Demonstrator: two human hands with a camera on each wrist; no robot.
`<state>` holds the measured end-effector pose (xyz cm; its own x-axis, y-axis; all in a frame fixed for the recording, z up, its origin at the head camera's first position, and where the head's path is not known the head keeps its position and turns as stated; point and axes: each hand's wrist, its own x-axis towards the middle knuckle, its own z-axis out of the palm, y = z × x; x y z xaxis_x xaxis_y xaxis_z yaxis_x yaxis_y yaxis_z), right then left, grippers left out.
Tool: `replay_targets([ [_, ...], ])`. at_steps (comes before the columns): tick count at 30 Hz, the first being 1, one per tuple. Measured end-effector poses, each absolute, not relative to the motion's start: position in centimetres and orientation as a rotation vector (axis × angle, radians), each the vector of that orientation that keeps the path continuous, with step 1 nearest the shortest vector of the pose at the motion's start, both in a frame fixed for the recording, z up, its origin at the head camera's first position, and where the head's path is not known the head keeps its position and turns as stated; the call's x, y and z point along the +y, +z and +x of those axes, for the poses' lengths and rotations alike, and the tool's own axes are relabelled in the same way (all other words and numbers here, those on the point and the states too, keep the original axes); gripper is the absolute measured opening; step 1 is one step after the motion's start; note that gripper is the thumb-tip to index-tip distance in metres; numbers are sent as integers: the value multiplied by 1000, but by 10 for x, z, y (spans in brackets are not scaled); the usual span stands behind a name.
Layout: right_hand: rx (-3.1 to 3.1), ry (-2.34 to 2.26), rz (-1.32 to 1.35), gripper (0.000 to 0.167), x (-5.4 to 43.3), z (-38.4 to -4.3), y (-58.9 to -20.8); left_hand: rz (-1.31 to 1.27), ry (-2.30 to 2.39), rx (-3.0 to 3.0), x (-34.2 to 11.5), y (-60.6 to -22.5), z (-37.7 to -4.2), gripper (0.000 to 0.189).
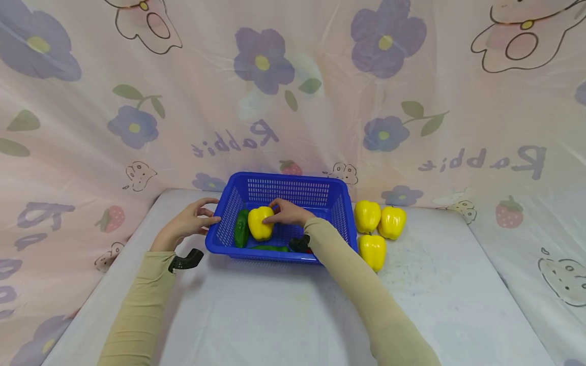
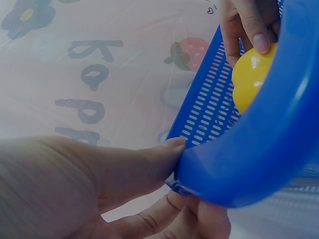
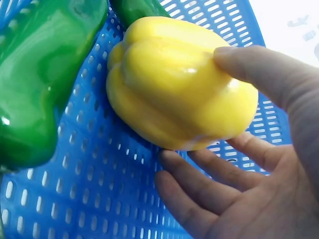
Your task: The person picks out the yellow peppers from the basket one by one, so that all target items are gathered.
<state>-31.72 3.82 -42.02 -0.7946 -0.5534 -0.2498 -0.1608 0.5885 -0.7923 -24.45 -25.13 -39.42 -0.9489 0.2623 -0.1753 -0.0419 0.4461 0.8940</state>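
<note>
My right hand (image 1: 288,211) holds a yellow bell pepper (image 1: 260,223) inside a blue plastic basket (image 1: 293,179). In the right wrist view, the thumb (image 3: 259,64) lies on the upper side of the pepper (image 3: 179,84) and the fingers curve under it. Close beside it lies a long green pepper (image 1: 241,229), and another green one (image 1: 270,248) is partly hidden by the front rim. The left hand (image 1: 189,223) grips the basket's left rim; in the left wrist view its thumb is on top of the rim (image 2: 234,179), with fingers below.
Right of the basket, three yellow bell peppers (image 1: 367,216) stand on the white-covered table (image 1: 274,310). A black camera mount (image 1: 186,260) sticks out from the left wrist. Behind the table hangs a flower-patterned curtain (image 1: 320,117).
</note>
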Motion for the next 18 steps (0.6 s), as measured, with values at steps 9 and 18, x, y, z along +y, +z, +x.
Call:
replay_targets([
  [9, 2339, -1122, -581, 53, 38, -315, -416, 206, 1521, 2398, -251, -396, -246, 61],
  [18, 2335, -1190, -540, 54, 46, -311, -408, 197, 1521, 2397, -251, -394, -244, 61],
])
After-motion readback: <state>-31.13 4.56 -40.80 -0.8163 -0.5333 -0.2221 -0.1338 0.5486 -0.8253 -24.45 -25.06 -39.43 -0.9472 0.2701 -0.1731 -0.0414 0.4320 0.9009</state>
